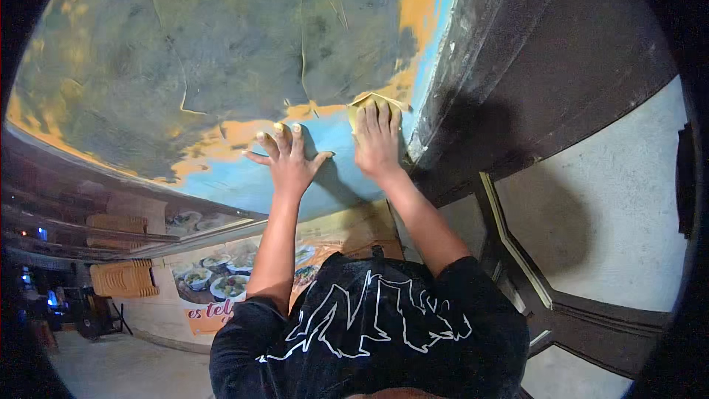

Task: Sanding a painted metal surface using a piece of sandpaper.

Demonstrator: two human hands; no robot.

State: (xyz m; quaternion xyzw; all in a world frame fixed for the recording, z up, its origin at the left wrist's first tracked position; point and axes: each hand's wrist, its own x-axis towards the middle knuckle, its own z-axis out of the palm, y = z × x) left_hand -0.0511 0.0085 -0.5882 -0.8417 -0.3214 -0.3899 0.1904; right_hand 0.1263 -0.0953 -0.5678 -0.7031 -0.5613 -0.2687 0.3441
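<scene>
- Near left: left hand (pixel 286 162), fingers spread, on blue strip (pixel 229 185), seemingly worked through.
- Near right: right hand (pixel 379 137), fingers straight over folded yellow sheet (pixel 353 117); cannot tell whether gripping.
- Beyond: orange patches (pixel 419 4), apparently partway.
- Far: grey-green coating (pixel 240 37), seemingly left.

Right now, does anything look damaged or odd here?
Yes, the panel looks worn: ragged orange patches show between its grey middle and blue edge. Dark thin lines, possibly cracks, run through the grey. The right hand lies on a yellow sheet at that uneven border.
</scene>
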